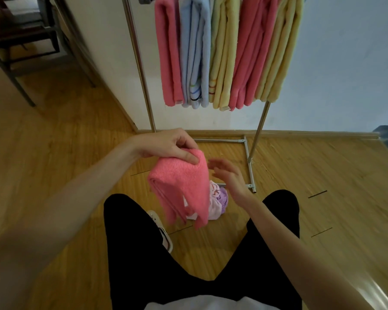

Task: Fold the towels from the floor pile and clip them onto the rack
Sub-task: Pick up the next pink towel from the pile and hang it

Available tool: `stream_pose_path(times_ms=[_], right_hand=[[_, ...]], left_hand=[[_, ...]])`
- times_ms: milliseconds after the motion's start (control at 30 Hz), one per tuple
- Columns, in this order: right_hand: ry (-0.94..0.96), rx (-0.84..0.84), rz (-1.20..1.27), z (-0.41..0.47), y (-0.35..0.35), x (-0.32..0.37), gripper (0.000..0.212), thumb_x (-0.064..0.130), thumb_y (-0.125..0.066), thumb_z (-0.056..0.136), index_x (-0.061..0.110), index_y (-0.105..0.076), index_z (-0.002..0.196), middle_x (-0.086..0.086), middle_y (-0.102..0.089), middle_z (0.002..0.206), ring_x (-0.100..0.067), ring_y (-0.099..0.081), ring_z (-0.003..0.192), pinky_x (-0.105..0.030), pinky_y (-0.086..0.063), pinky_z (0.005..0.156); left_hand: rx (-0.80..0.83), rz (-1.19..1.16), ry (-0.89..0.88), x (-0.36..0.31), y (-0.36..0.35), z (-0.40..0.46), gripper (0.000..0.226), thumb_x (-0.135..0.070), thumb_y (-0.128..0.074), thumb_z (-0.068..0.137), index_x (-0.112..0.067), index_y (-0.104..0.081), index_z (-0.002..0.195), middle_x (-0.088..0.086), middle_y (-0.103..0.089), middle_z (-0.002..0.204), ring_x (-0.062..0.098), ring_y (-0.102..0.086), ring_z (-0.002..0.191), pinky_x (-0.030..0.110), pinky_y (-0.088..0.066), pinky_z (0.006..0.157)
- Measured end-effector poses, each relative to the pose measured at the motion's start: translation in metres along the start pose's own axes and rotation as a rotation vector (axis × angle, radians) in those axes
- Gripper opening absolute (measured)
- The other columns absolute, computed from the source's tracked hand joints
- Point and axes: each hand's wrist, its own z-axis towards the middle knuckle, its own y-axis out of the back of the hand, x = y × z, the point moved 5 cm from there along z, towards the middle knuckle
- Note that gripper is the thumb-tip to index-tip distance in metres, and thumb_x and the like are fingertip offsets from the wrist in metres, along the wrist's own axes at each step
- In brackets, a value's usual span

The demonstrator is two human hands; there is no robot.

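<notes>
I am looking down at my left hand (166, 145), which is pinching the top fold of a pink towel (184, 186) between thumb and curled fingers (188, 156), holding it in the air above the wooden floor (76, 153) in front of my black-trousered legs (132, 242). The towel is hanging folded over, its long axis running downward and slightly toward my right, with its loose ends pointing down at the floor and blurring at the tips. My right hand (230, 177) is hovering just beside the towel's right edge, fingers spread and relaxed, gripping nothing; whether it is touching the cloth I cannot tell. Behind the towel, a small floor pile (218, 201) of pale pink and lilac towels is lying on the boards near the rack's base bar. The metal rack (141, 70) is standing against the white wall, and hanging from it, side by side with long axes vertical, are a pink towel, a light blue striped towel (195, 52), a yellow towel (222, 52), another pink one and another yellow one at the far right.
</notes>
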Motion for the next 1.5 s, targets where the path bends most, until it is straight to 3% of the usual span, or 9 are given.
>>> stream_pose_path(times_ms=[167, 267, 800, 933, 1100, 1167, 1233, 1333, 1500], right_hand=[[-0.043, 0.410, 0.217, 0.002, -0.026, 0.033, 0.055, 0.017, -0.046, 0.077, -0.015, -0.050, 0.122, -0.033, -0.053, 0.120, -0.041, -0.051, 0.111, -0.051, -0.038, 0.101], [-0.080, 0.513, 0.091, 0.000, -0.030, 0.034, 0.073, 0.032, -0.066, 0.073, -0.026, -0.041, 0.110, -0.041, -0.047, 0.105, -0.051, -0.045, 0.097, -0.056, -0.031, 0.084], [0.150, 0.237, -0.331, 0.050, 0.035, 0.132, 0.039, 0.028, -0.063, 0.086, -0.009, -0.058, 0.095, -0.015, -0.056, 0.085, -0.022, -0.055, 0.083, -0.042, -0.043, 0.084], [0.291, 0.322, -0.557, 0.070, 0.026, 0.169, 0.020, 0.012, -0.060, 0.091, 0.010, -0.053, 0.110, -0.009, -0.060, 0.080, -0.016, -0.055, 0.078, -0.035, -0.050, 0.077], [0.447, 0.444, -0.884, 0.099, -0.002, 0.219, 0.025, 0.001, -0.053, 0.090, 0.022, -0.059, 0.101, -0.007, -0.062, 0.102, -0.033, -0.062, 0.090, -0.054, -0.051, 0.081], [0.423, 0.475, -0.957, 0.108, -0.010, 0.238, 0.028, 0.001, -0.047, 0.094, 0.020, -0.066, 0.099, 0.001, -0.065, 0.099, -0.013, -0.069, 0.070, -0.035, -0.058, 0.064], [0.448, 0.479, -0.984, 0.120, -0.018, 0.258, 0.032, -0.006, -0.045, 0.094, 0.011, -0.070, 0.104, 0.001, -0.067, 0.104, 0.007, -0.064, 0.082, -0.013, -0.052, 0.078], [0.514, 0.401, -0.989, 0.145, -0.026, 0.288, 0.032, -0.002, -0.049, 0.093, 0.013, -0.071, 0.109, -0.002, -0.067, 0.114, -0.007, -0.060, 0.103, -0.011, -0.046, 0.089], [0.674, 0.210, -1.030, 0.176, -0.035, 0.344, 0.031, 0.008, -0.068, 0.083, 0.022, -0.067, 0.110, 0.029, -0.057, 0.073, 0.022, -0.052, 0.068, -0.003, -0.037, 0.065]], left_hand=[[0.029, 0.061, 0.011, -0.004, 0.003, 0.006, 0.011, -0.019, -0.065, 0.089, -0.026, -0.073, 0.092, -0.015, -0.070, 0.085, 0.005, -0.065, 0.083, 0.019, -0.049, 0.071], [-0.001, 0.075, 0.018, -0.002, 0.010, 0.005, 0.014, -0.021, -0.065, 0.088, -0.017, -0.074, 0.099, -0.007, -0.072, 0.091, 0.009, -0.066, 0.087, 0.021, -0.051, 0.074], [-0.246, -0.064, 0.108, 0.018, 0.077, -0.035, 0.028, -0.020, -0.056, 0.094, -0.029, -0.055, 0.120, -0.006, -0.070, 0.105, 0.013, -0.068, 0.087, 0.024, -0.056, 0.070], [-0.276, 0.226, 0.084, 0.008, 0.109, -0.034, 0.022, -0.010, -0.051, 0.096, -0.024, -0.063, 0.107, -0.017, -0.057, 0.116, -0.017, -0.051, 0.097, 0.008, -0.044, 0.078], [-0.324, 0.540, 0.134, 0.000, 0.161, -0.027, 0.030, -0.004, -0.049, 0.095, -0.020, -0.071, 0.106, -0.009, -0.064, 0.109, -0.017, -0.052, 0.092, 0.000, -0.037, 0.079], [-0.333, 0.629, 0.164, -0.006, 0.181, -0.028, 0.031, -0.008, -0.050, 0.096, -0.027, -0.068, 0.112, -0.011, -0.062, 0.113, -0.007, -0.054, 0.094, 0.005, -0.039, 0.077], [-0.357, 0.693, 0.184, -0.015, 0.203, -0.030, 0.032, -0.013, -0.056, 0.093, -0.029, -0.063, 0.120, -0.010, -0.057, 0.115, 0.003, -0.053, 0.095, 0.008, -0.041, 0.074], [-0.435, 0.719, 0.195, -0.028, 0.234, -0.035, 0.042, -0.018, -0.065, 0.088, -0.029, -0.057, 0.128, -0.008, -0.052, 0.116, 0.006, -0.051, 0.093, 0.012, -0.045, 0.070], [-0.728, 0.832, 0.128, -0.048, 0.290, -0.036, 0.051, -0.014, -0.070, 0.083, -0.021, -0.056, 0.132, 0.000, -0.056, 0.121, 0.014, -0.049, 0.105, 0.019, -0.034, 0.081]])
